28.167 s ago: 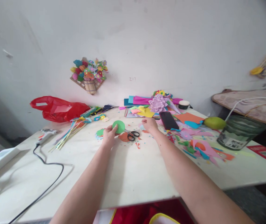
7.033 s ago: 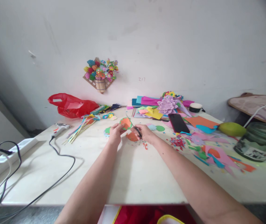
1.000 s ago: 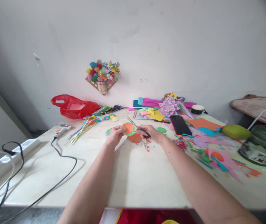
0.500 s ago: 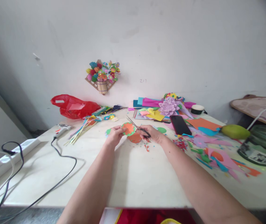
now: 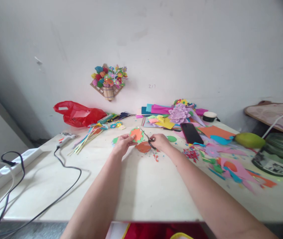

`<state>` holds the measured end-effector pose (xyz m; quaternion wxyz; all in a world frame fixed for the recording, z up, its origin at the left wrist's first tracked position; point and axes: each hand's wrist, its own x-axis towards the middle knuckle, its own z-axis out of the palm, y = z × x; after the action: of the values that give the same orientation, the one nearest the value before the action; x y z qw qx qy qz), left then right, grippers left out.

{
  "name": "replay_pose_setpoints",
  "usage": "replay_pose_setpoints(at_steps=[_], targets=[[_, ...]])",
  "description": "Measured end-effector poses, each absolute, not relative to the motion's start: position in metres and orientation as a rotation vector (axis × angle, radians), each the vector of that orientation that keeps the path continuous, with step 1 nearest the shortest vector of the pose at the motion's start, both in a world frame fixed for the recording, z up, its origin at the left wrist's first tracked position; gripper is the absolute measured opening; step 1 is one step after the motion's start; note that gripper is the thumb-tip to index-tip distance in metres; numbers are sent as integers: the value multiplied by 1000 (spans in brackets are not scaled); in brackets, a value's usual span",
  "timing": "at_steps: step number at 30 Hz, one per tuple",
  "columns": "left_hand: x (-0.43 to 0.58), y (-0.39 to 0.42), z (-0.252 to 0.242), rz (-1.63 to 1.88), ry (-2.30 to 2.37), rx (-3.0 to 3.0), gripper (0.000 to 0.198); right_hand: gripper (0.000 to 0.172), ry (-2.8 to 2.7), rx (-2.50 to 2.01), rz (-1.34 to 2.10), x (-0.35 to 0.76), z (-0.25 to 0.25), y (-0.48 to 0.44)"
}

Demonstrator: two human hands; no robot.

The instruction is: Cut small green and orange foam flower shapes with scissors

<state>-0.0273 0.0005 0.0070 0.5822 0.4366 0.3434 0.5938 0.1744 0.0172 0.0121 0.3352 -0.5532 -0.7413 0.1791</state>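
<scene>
At a pale bench [image 5: 141, 189] strewn with craft scraps, a person's left hand [image 5: 122, 144] pinches an orange-and-green paper flower [image 5: 136, 134] by its lower-left edge, holding it tilted just above the bench top at mid-bench. The right hand [image 5: 160, 142] is closed around the dark handles of a pair of scissors [image 5: 147, 138], whose blades angle up and to the left and meet the right edge of the paper flower. How far the blades are parted is too small to tell. An orange paper cut-out [image 5: 143, 148] lies flat on the bench directly beneath the two hands, with small red and orange offcuts [image 5: 156, 157] scattered just in front of it. A green paper disc [image 5: 171, 138] lies just right of the right hand, near a black phone [image 5: 191, 133] that rests face up. Behind the phone sits a large purple paper bloom [image 5: 179, 114] on a stack of coloured sheets [image 5: 156, 109]. To the left are a bundle of thin sticks [image 5: 86, 137], a red plastic bag [image 5: 78, 114] and a glue gun [image 5: 65, 136] trailing a black cable [image 5: 68, 181]. A green fruit [image 5: 250, 140] and a glass jar [image 5: 277, 154] stand at the far right, well apart from the hands. A basket of paper flowers [image 5: 109, 79] hangs on the white wall.
</scene>
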Motion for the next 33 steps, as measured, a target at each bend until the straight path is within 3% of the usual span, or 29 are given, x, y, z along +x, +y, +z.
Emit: replay_pose_setpoints(at_steps=[3, 7, 12, 15, 33], targets=[[-26, 0, 8, 1359, 842, 1050, 37, 11, -2070, -1567, 303, 173, 12, 14], [-24, 0, 9, 1349, 867, 1084, 39, 13, -2012, -1493, 367, 172, 15, 12], [-23, 0, 9, 1344, 902, 1114, 40, 28, -1711, -1123, 1056, 171, 23, 10], [-23, 0, 9, 1337, 903, 1126, 40, 30, -1594, -903, 1248, 171, 26, 7], [-22, 0, 7, 1267, 875, 1148, 38, 10, -1523, -904, 1311, 166, 19, 11]])
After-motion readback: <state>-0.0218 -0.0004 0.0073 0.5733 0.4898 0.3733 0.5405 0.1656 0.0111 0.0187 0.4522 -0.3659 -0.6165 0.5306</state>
